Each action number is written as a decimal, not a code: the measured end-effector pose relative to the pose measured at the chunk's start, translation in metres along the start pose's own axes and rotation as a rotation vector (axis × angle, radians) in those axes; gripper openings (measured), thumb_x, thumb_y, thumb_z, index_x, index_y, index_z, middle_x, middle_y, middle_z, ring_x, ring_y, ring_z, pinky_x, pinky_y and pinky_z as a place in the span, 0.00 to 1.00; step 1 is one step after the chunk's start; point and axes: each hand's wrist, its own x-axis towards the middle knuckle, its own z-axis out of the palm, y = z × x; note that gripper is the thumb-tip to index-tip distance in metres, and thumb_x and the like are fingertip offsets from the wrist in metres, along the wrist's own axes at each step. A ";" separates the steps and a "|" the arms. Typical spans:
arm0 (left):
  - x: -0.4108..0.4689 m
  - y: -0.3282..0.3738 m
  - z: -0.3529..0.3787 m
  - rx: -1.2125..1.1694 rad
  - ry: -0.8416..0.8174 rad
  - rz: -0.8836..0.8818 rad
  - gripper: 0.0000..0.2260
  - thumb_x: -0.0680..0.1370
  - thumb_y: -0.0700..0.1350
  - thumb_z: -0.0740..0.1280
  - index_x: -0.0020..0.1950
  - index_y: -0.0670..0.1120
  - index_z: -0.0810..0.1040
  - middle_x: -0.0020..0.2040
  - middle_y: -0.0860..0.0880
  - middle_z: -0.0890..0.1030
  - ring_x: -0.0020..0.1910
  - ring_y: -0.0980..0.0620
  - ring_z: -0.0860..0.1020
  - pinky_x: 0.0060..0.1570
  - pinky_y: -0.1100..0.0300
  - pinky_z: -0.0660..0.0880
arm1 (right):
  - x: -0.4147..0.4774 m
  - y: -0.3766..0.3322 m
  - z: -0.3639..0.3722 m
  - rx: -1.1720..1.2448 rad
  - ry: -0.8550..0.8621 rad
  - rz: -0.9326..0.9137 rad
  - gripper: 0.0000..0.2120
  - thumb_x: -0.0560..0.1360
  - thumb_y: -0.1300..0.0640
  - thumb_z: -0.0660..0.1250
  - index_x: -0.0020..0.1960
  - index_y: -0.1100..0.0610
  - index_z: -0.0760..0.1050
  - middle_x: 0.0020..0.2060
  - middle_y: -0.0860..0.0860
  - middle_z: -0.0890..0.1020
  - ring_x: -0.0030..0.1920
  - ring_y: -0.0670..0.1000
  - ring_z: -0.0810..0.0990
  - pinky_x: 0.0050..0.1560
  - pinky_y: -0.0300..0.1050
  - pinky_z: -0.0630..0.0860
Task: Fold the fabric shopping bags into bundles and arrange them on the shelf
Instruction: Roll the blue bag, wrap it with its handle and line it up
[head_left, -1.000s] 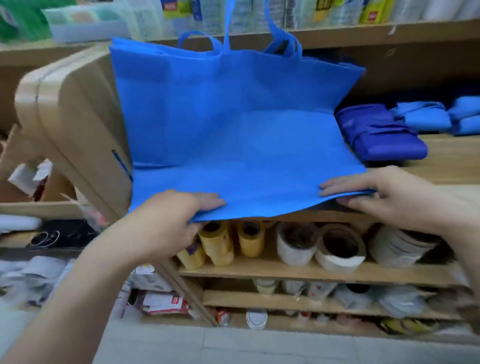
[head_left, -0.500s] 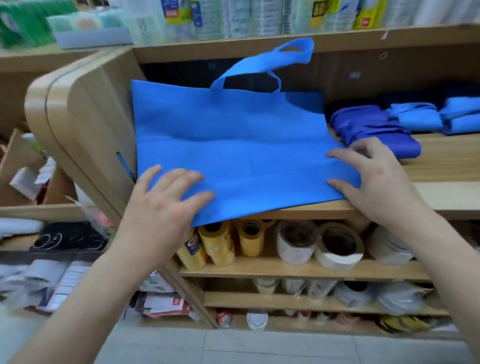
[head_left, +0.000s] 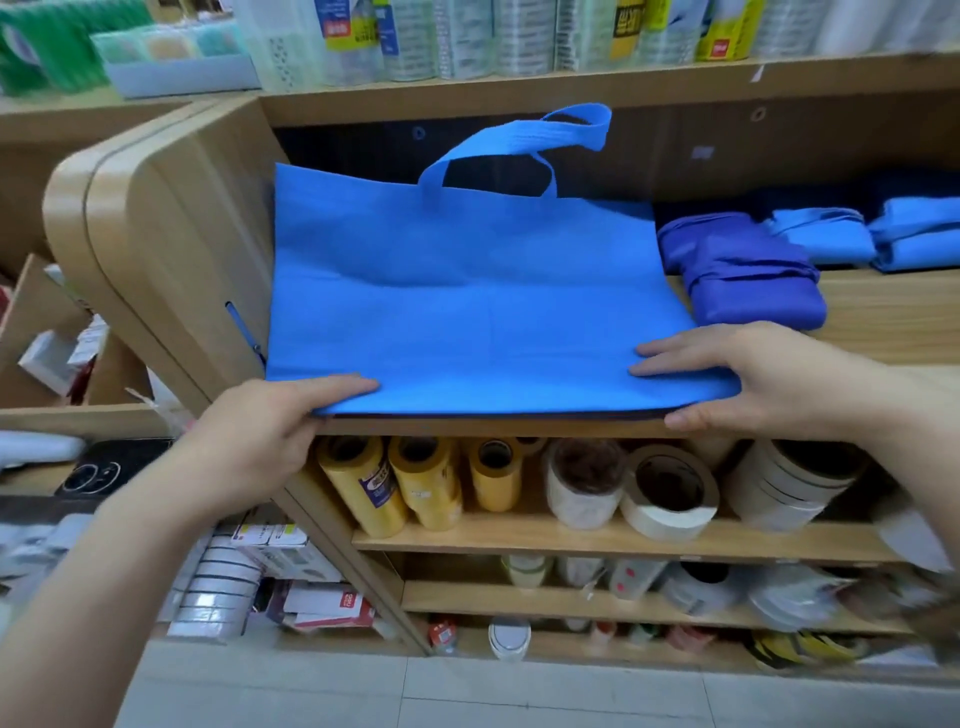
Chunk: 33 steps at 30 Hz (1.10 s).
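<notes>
– Blue cloth, spread out flat. That's the blue bag, lying unfolded on the wooden shelf board, with its near hem right along the board's front edge.

– And the handle?

– The handle stands up in a loop at the bag's far edge, against the dark back of the shelf.

– What are the hands doing?

– Both are at the bag's near hem. The left hand has the near left corner. Its thumb lies on top of the cloth and the other fingers curl underneath, so the hem is pinched between them. The right hand is at the near right corner. Its fingers lie straight and slightly apart on top of the bag, with the thumb tucked below the hem and the cloth clamped between.

– Anything beside the bag?

– Just to its right there's a folded purple bundle, close against the bag's right edge. I can't tell whether they touch. Further right of the bag, light-blue bundles sit side by side at the back.

– And below?

– One level under the bag, yellow rolls lean on their sides, with white tape rolls to the right of them. To the bag's left is the rounded wooden end panel, and the bag's left edge lies up against it.
</notes>
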 end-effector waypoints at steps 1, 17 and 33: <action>0.000 0.001 -0.005 -0.068 -0.004 -0.019 0.23 0.81 0.38 0.61 0.61 0.67 0.73 0.67 0.57 0.77 0.67 0.52 0.74 0.65 0.54 0.71 | -0.004 -0.002 -0.002 0.107 0.072 0.004 0.19 0.72 0.53 0.74 0.59 0.35 0.77 0.59 0.31 0.77 0.59 0.29 0.73 0.60 0.23 0.64; 0.032 0.016 -0.003 -0.203 0.658 -0.221 0.13 0.72 0.50 0.76 0.55 0.52 0.80 0.51 0.53 0.81 0.53 0.52 0.77 0.51 0.56 0.74 | 0.009 0.006 0.035 0.638 0.831 0.450 0.18 0.74 0.54 0.74 0.61 0.52 0.74 0.42 0.48 0.83 0.43 0.48 0.82 0.46 0.45 0.76; 0.050 -0.006 0.017 0.193 -0.159 0.165 0.39 0.69 0.77 0.51 0.78 0.64 0.53 0.78 0.59 0.56 0.78 0.56 0.54 0.75 0.54 0.50 | 0.018 0.008 0.029 -0.258 0.359 0.200 0.21 0.81 0.38 0.51 0.66 0.43 0.75 0.67 0.40 0.75 0.74 0.44 0.64 0.68 0.55 0.53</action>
